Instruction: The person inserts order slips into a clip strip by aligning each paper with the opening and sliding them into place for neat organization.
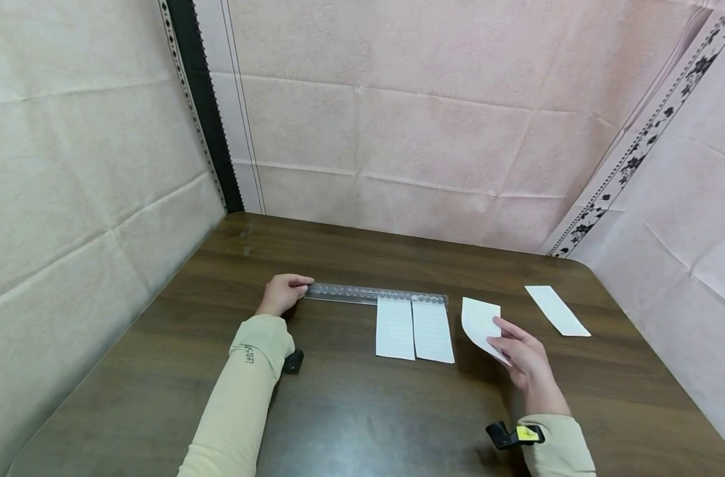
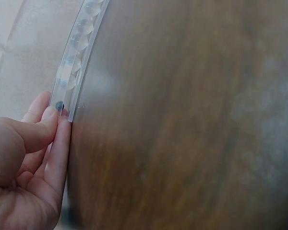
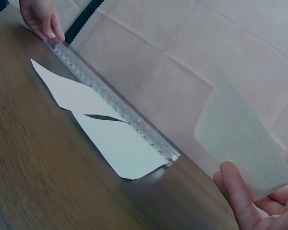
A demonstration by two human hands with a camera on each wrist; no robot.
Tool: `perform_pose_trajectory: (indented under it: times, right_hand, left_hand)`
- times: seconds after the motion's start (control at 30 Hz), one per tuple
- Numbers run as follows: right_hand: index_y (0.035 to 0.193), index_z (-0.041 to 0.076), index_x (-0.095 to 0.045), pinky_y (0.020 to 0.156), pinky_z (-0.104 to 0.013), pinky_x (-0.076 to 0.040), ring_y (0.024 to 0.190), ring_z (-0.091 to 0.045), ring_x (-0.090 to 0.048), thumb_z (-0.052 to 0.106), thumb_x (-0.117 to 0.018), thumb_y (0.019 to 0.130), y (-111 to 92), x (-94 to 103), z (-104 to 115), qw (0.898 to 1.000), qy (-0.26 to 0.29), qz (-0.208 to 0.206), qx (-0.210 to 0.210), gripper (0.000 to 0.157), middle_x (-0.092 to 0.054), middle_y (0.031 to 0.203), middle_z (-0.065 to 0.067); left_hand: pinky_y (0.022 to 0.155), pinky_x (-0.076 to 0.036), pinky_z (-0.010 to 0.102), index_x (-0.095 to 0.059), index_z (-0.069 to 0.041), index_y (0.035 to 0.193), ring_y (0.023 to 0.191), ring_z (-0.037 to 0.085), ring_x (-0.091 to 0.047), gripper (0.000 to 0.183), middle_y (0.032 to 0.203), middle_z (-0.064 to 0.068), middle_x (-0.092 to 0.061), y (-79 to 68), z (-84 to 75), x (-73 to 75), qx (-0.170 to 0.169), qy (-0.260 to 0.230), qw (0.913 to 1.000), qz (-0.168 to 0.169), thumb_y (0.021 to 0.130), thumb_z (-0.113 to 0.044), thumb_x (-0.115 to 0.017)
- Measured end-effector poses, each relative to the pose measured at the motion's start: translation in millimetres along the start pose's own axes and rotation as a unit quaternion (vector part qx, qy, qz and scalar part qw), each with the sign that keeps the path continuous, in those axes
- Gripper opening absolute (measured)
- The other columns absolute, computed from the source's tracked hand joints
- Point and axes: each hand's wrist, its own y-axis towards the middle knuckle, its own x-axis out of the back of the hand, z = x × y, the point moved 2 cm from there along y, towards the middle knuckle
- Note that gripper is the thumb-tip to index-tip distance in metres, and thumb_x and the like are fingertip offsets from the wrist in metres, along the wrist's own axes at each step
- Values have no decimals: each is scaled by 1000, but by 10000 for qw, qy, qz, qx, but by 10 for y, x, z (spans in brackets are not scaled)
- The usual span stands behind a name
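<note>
A clear plastic ticket rail (image 1: 344, 293) lies across the table, with a row of clear marbles (image 2: 79, 42) inside it. At the rail's left end my left hand (image 1: 282, 293) pinches it between thumb and fingers. Two lined paper slips, the left slip (image 1: 395, 331) and the right slip (image 1: 432, 334), hang side by side from the rail's right part, their top edges at it. My right hand (image 1: 529, 364) pinches another paper slip (image 3: 240, 134) by its side, raised off the table and apart from the rail, to its right.
One more white slip (image 1: 557, 311) lies slanted on the brown table (image 1: 350, 404), farther right. Pale cloth walls (image 1: 386, 119) enclose the table at the back and sides.
</note>
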Motion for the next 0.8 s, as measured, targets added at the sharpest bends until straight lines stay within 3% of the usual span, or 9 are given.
perform_pose_trajectory:
  times: [0.27,0.8]
  right_hand:
    - [140,8,-43,72,-15,-47,84,-4,-52,-3,-65,83,13,-118,-23,9998,-177,51,40,61,-25,148,-15]
    - [141,-1,-37,71,-18,-49,83,-8,-54,-6,-62,84,48,-385,-84,9998,-103,133,126,63,-35,134,-14]
  left_hand:
    - [85,-46,40,-69,-6,111,103,29,-57,22,113,15,-64,8,-9,11,-42,9,10000,57,91,-6,-60]
    - [85,-47,41,-70,-6,110,103,30,-57,22,113,15,-64,-5,-31,13,-17,20,10000,18,91,-6,-60]
